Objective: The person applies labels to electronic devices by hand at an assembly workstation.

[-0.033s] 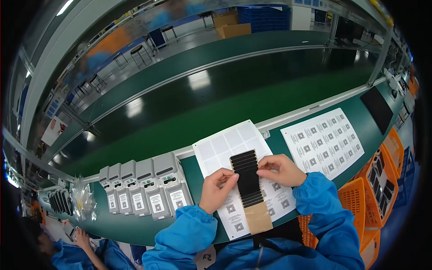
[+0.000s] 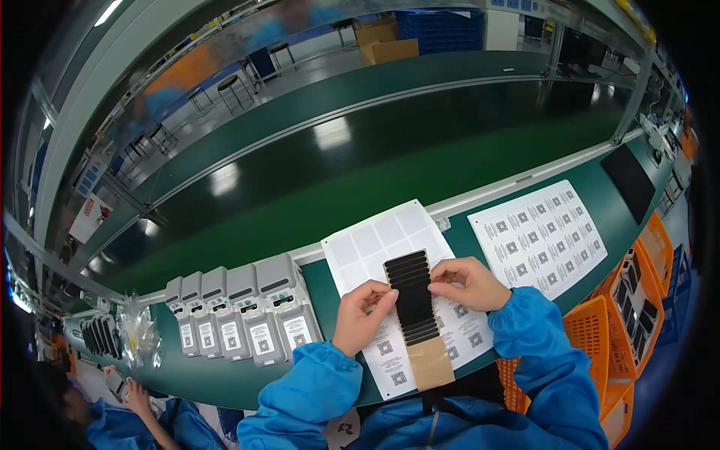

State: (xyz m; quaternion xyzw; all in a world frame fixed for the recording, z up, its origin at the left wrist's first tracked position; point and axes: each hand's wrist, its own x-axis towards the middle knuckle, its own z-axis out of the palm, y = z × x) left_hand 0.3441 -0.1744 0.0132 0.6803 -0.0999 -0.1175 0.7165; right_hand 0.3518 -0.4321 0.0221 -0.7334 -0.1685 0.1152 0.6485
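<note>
A sheet of narrow black adhesive strips (image 2: 412,300) on a tan backing lies over a white label sheet (image 2: 390,352). My left hand (image 2: 365,313) pinches its left edge between thumb and forefinger. At the opposite edge, my right hand (image 2: 474,283) is closed in a similar pinch. The lower end of the backing (image 2: 431,365) is bare and brown. On the label sheet, the far part shows blank label places, while printed square codes show nearer to me. Left of my hands stand several grey devices (image 2: 296,326) in a row, each with a white label on its front.
To the right lies another label sheet (image 2: 540,236), with a black mat (image 2: 630,182) beyond it. Orange baskets (image 2: 586,334) stand below the right table edge. Clear plastic bags (image 2: 140,337) lie at the left. A co-worker (image 2: 142,420) in blue handles a device at the lower left.
</note>
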